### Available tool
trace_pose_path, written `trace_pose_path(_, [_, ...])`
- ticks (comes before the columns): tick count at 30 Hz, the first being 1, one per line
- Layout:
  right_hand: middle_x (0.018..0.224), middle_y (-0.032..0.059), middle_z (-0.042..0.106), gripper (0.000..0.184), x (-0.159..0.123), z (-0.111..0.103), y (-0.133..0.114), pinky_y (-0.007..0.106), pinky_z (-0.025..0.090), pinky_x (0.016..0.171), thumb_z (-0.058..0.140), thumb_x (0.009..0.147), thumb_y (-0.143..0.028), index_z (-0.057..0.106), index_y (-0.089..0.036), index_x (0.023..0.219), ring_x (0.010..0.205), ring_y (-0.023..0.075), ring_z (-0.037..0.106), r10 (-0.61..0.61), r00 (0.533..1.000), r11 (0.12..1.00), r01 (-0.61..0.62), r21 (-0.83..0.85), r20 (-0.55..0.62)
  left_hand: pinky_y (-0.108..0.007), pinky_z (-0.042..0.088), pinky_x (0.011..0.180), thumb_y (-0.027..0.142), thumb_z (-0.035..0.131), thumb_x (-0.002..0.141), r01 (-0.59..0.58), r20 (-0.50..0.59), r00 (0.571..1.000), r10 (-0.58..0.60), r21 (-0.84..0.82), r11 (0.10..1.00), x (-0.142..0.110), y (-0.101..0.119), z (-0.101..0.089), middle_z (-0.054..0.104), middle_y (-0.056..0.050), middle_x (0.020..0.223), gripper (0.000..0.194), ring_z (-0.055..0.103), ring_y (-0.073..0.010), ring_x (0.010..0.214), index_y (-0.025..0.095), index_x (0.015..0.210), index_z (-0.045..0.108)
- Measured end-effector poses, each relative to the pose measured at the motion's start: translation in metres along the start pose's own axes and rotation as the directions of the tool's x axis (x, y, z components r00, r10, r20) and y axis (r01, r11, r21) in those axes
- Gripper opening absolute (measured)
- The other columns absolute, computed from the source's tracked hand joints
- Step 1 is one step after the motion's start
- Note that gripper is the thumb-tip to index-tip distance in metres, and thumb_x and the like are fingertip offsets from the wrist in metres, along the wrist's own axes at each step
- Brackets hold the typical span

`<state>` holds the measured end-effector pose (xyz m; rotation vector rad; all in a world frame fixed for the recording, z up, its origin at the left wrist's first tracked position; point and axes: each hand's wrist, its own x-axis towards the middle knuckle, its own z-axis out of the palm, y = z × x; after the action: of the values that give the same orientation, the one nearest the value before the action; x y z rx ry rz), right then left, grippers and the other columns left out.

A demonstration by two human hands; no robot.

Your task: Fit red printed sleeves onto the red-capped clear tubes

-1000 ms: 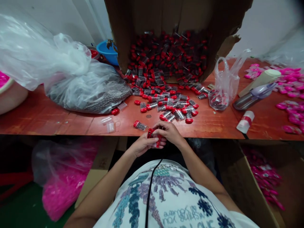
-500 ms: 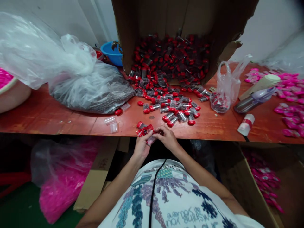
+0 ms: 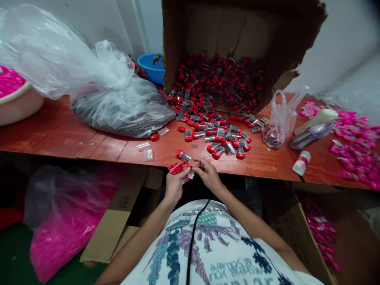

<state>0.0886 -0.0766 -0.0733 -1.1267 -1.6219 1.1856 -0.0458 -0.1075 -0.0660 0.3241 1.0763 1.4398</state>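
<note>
My left hand [image 3: 174, 185] is closed on a small red printed plastic packet [image 3: 178, 168], held just off the table's front edge. The thumb and fingers of my right hand [image 3: 209, 175] pinch at the packet's clear right end; what exactly lies between those fingertips is too small to see. Just beyond the packet lies a red-capped clear container [image 3: 184, 156] with dark contents. Past my hands is a loose cluster of similar red-capped containers [image 3: 230, 147]. Two clear plastic pieces [image 3: 149, 154] rest to the left.
A torn cardboard box [image 3: 172, 47] on its side spills red-capped containers onto the red table [image 3: 97, 146]. To its left are a plastic bag of dark beads [image 3: 124, 113] and a blue basin [image 3: 152, 69]. Rightward stand a tied bag [image 3: 276, 122], a bottle [image 3: 311, 134] and pink packets [image 3: 356, 158].
The view has shifted slightly. The red packet has turned in my left hand and now lies flatter and further left of the fingertips. My right hand stays pinched at its end.
</note>
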Motion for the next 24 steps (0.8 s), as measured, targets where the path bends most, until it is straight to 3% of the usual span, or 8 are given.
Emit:
trace_pose_path(6, [0.088, 0.0016, 0.064, 0.026, 0.023, 0.001, 0.002, 0.026, 0.047, 0.076, 0.043, 0.092, -0.028, 0.059, -0.024, 0.112, 0.081, 0.0153, 0.06, -0.137, 0.989, 0.957, 0.145, -0.25, 0.05, -0.028, 0.052, 0.063, 0.017, 0.083, 0.053, -0.064, -0.107, 0.993, 0.058, -0.062, 0.996, 0.014, 0.013, 0.0, 0.071, -0.002, 0.07, 0.029, 0.066, -0.0151, 0.062, 0.012, 0.078, 0.069])
trace_pose_path(10, [0.107, 0.0101, 0.058, 0.028, 0.052, 0.007, 0.008, 0.034, 0.045, 0.086, 0.05, 0.09, -0.031, 0.06, -0.022, 0.114, 0.101, 0.0225, 0.054, -0.219, 0.97, 0.794, 0.24, -0.559, 0.105, -0.027, 0.053, 0.062, 0.01, 0.08, 0.056, -0.059, -0.169, 0.985, 0.031, -0.167, 0.984, 0.029, 0.025, -0.001, 0.071, -0.003, 0.071, 0.023, 0.065, -0.0143, 0.062, 0.012, 0.077, 0.068])
trace_pose_path(13, [0.107, 0.0127, 0.059, 0.034, 0.066, 0.011, 0.012, 0.04, 0.043, 0.089, 0.061, 0.083, -0.033, 0.06, -0.02, 0.114, 0.103, 0.0263, 0.052, -0.219, 0.959, 0.718, 0.283, -0.636, 0.18, -0.025, 0.054, 0.06, 0.005, 0.071, 0.066, -0.008, -0.207, 0.978, -0.04, -0.224, 0.975, 0.039, 0.032, 0.0, 0.069, -0.004, 0.069, 0.012, 0.065, -0.0134, 0.06, 0.011, 0.075, 0.067])
trace_pose_path(16, [0.097, 0.0086, 0.064, 0.024, 0.065, 0.005, 0.011, 0.037, 0.045, 0.083, 0.059, 0.083, -0.027, 0.062, -0.019, 0.106, 0.093, 0.0235, 0.056, -0.171, 0.978, 0.822, 0.207, -0.531, 0.117, -0.024, 0.054, 0.058, 0.003, 0.063, 0.074, 0.038, -0.245, 0.964, -0.107, -0.273, 0.961, 0.047, 0.036, 0.004, 0.068, -0.004, 0.067, 0.008, 0.064, -0.0125, 0.058, 0.011, 0.074, 0.065])
trace_pose_path(19, [0.095, 0.0034, 0.066, 0.025, 0.05, -0.009, 0.006, 0.029, 0.047, 0.075, 0.055, 0.085, -0.032, 0.059, -0.021, 0.108, 0.083, 0.0179, 0.06, -0.074, 0.994, 0.98, 0.057, -0.193, -0.077, -0.023, 0.054, 0.059, 0.002, 0.06, 0.077, 0.05, -0.259, 0.957, -0.13, -0.294, 0.955, 0.055, 0.034, 0.015, 0.068, -0.003, 0.067, 0.011, 0.064, -0.0117, 0.059, 0.011, 0.074, 0.064])
trace_pose_path(21, [0.096, 0.0024, 0.066, 0.03, 0.039, -0.019, 0.001, 0.027, 0.048, 0.074, 0.058, 0.083, -0.037, 0.059, -0.021, 0.109, 0.082, 0.0164, 0.061, -0.003, 0.984, 1.0, 0.007, 0.026, -0.177, -0.024, 0.055, 0.06, 0.001, 0.061, 0.076, 0.063, -0.243, 0.961, -0.135, -0.283, 0.957, 0.06, 0.029, 0.025, 0.068, -0.003, 0.068, 0.011, 0.065, -0.012, 0.059, 0.012, 0.074, 0.064])
trace_pose_path(24, [0.095, 0.0024, 0.067, 0.032, 0.025, -0.03, -0.005, 0.027, 0.048, 0.074, 0.062, 0.08, -0.037, 0.06, -0.021, 0.108, 0.082, 0.0162, 0.062, 0.048, 0.971, 0.986, -0.008, 0.168, -0.236, -0.026, 0.055, 0.063, 0.002, 0.066, 0.072, 0.087, -0.162, 0.978, -0.131, -0.258, 0.962, 0.065, 0.015, 0.047, 0.068, -0.004, 0.07, 0.009, 0.065, -0.0129, 0.061, 0.011, 0.074, 0.064])
